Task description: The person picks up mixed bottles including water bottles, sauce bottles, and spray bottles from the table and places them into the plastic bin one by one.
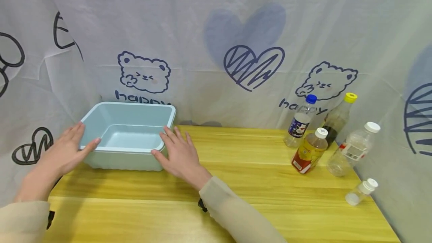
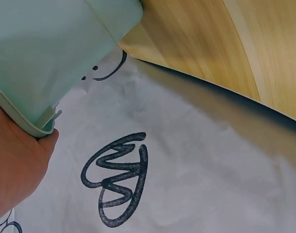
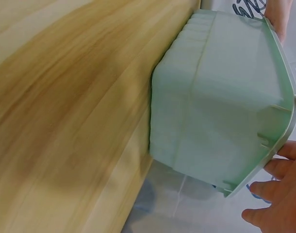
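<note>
A pale blue-green plastic tub (image 1: 125,160) stands upright at the table's back left, with nothing visible inside it. Across its front left corner lies my left hand (image 1: 67,147), thumb over the front rim and fingers extended along the left side. My right hand (image 1: 180,156) touches the front right corner, its fingers spread and straight over the right rim. In the right wrist view, the fingers (image 3: 279,167) meet the tub's rim (image 3: 286,131) from outside. The left wrist view shows my left hand (image 2: 19,165) against the rim corner, its fingertips out of sight.
Several bottles stand at the right of the wooden table (image 1: 236,198): a blue-capped one (image 1: 298,125), a yellow-capped one (image 1: 337,119), one with a yellow-red label (image 1: 308,153), a clear white-capped one (image 1: 351,153) and a small clear one (image 1: 361,192). A printed cloth (image 1: 199,85) hangs behind.
</note>
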Available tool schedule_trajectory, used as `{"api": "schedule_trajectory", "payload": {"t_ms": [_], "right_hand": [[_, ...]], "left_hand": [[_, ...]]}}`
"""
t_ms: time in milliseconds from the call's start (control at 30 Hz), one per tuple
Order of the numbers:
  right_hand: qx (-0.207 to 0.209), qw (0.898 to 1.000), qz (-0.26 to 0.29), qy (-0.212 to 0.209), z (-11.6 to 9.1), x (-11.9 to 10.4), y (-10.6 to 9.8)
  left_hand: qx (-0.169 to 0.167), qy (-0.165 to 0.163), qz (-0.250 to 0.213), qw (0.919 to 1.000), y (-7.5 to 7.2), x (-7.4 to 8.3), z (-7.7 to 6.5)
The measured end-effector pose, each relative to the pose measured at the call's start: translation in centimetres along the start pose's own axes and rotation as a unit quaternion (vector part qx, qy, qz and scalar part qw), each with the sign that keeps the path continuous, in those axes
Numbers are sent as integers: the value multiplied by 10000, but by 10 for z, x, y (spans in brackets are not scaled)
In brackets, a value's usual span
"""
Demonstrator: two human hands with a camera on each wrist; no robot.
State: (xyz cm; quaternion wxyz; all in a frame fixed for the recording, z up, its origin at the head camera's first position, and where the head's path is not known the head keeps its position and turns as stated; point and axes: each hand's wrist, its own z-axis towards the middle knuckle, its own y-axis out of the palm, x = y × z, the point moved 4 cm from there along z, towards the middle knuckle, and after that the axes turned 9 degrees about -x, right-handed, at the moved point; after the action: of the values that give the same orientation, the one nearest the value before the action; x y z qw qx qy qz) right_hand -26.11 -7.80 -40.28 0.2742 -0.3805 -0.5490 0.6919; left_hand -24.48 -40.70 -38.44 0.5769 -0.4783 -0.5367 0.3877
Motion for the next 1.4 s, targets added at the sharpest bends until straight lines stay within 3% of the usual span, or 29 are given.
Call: {"api": "schedule_trajectory", "payload": {"t_ms": [367, 567, 1133, 1400], "right_hand": [[170, 9996, 222, -34, -28, 21, -5], [272, 9989, 372, -101, -45, 33, -8], [436, 9968, 550, -388, -80, 68, -18], [511, 9941, 844, -456, -99, 87, -23]], "left_hand": [[-24, 226, -22, 9997, 9, 26, -2], [102, 334, 33, 9994, 13, 47, -6], [22, 185, -137, 9997, 24, 98, -14], [-132, 149, 85, 9998, 27, 124, -14]]}}
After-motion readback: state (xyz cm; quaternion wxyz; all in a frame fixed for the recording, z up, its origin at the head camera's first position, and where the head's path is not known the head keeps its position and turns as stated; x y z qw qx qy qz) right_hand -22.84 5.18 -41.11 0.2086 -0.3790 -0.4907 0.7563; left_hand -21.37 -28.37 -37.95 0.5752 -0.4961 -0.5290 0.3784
